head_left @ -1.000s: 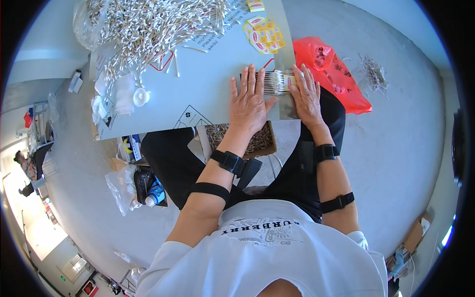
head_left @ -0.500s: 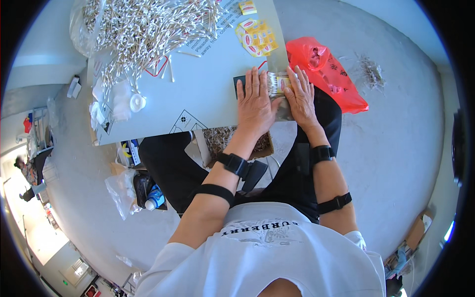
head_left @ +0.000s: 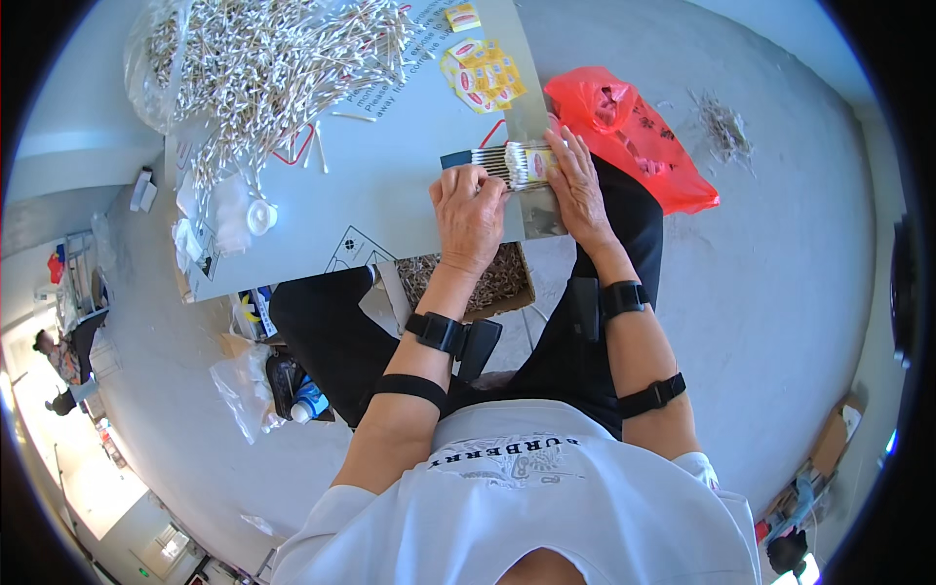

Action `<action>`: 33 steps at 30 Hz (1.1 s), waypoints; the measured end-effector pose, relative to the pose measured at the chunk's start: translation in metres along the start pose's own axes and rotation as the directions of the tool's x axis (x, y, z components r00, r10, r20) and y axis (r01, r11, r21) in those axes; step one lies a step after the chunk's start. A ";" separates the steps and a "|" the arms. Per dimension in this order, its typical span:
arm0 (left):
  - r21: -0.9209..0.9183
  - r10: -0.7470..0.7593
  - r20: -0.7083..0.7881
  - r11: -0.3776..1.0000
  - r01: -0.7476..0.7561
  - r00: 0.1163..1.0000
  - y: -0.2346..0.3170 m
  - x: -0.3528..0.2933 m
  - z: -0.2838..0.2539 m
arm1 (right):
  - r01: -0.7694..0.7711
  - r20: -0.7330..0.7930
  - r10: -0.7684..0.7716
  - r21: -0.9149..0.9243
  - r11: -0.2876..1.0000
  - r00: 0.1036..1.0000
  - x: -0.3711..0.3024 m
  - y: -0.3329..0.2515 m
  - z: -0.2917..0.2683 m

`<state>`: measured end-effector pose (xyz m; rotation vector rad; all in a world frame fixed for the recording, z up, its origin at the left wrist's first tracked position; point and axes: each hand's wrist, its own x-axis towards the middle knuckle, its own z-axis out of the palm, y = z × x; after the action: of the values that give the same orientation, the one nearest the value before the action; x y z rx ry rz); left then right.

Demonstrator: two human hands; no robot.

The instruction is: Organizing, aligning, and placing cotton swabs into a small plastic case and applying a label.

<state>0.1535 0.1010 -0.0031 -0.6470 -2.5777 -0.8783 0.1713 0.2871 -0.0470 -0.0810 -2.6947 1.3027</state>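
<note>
A row of white-tipped cotton swabs (head_left: pixel 490 164) lies side by side near the right edge of the table (head_left: pixel 390 200), with a yellow and white label (head_left: pixel 539 164) at its right end. A dark flat piece (head_left: pixel 454 159) shows at the row's left end. My left hand (head_left: pixel 469 219) is at the row's near side, its fingers bent and thumb and forefinger together; what they pinch, if anything, is hidden. With fingers stretched out, my right hand (head_left: pixel 583 190) rests along the right end of the row, touching the label's edge.
A big heap of cotton swabs (head_left: pixel 273 68) spreads over the far left. Yellow labels (head_left: pixel 483 76) lie at the far right. White rolls (head_left: pixel 260 216) stand at the left. A red plastic bag (head_left: pixel 639 141) is beyond my right knee. Below the table edge is a filled carton (head_left: pixel 502 283).
My left hand has drawn back toward me and left, its flat fingers now curled, uncovering the swab row. My right hand has shifted slightly left and stays stretched out.
</note>
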 end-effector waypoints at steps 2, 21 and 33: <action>0.018 0.037 0.004 0.999 -0.037 0.999 -0.002 0.002 0.000 | -0.007 0.001 0.007 0.002 1.000 1.000 0.000 -0.001 0.000; 0.245 0.193 0.212 0.938 -0.244 0.958 -0.007 0.005 -0.013 | -0.011 0.014 0.011 -0.022 1.000 1.000 0.000 -0.003 -0.001; 0.225 0.134 0.260 0.955 -0.195 0.956 0.003 0.003 -0.006 | -0.014 0.015 0.014 -0.033 0.999 1.000 0.000 -0.006 -0.001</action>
<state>0.1538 0.1002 0.0043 -0.9282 -2.7332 -0.4340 0.1715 0.2844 -0.0420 -0.0939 -2.7335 1.2686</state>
